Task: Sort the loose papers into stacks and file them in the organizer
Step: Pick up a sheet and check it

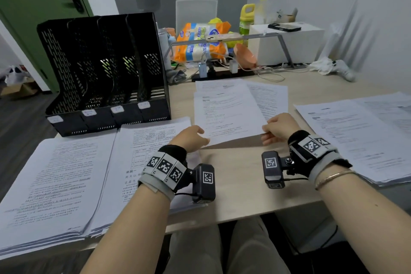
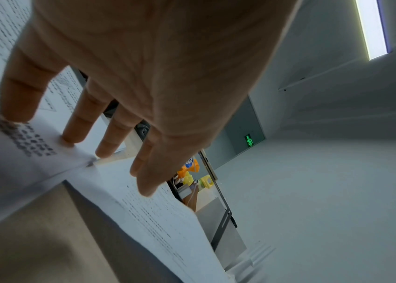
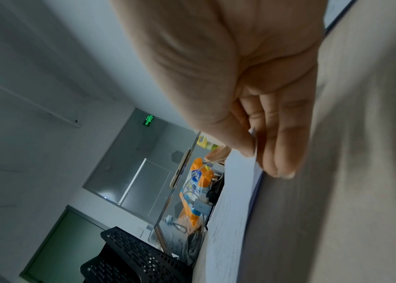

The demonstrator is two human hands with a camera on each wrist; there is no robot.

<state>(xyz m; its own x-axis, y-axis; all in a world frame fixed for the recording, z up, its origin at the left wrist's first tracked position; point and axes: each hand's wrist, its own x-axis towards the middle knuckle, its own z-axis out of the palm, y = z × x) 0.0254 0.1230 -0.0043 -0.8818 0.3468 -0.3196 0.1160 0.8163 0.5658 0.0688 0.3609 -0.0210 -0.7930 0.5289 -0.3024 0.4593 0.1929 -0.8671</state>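
Observation:
A black mesh organizer (image 1: 104, 69) (image 3: 133, 254) with several slots, nothing showing in them, stands at the back left of the table. In the middle I hold one printed sheet (image 1: 226, 113) (image 2: 158, 220) (image 3: 230, 201), its near edge lifted off the wood. My right hand (image 1: 272, 133) (image 3: 259, 153) pinches its near right corner between thumb and fingers. My left hand (image 1: 193, 138) (image 2: 143, 168) lies at the near left corner, fingers straight, tips touching the paper. More loose papers (image 1: 266, 95) lie under the sheet. Paper stacks sit far left (image 1: 55, 180), beside it (image 1: 142, 140) and at the right (image 1: 355, 135).
Behind the papers a grey riser shelf (image 1: 282, 42) carries a phone (image 1: 222, 38). An orange tissue pack (image 1: 200, 49), an orange bowl (image 1: 244, 55), chargers and cables (image 1: 269, 73) crowd under it. A white box (image 1: 287, 46) and white cloth (image 1: 329, 66) sit back right.

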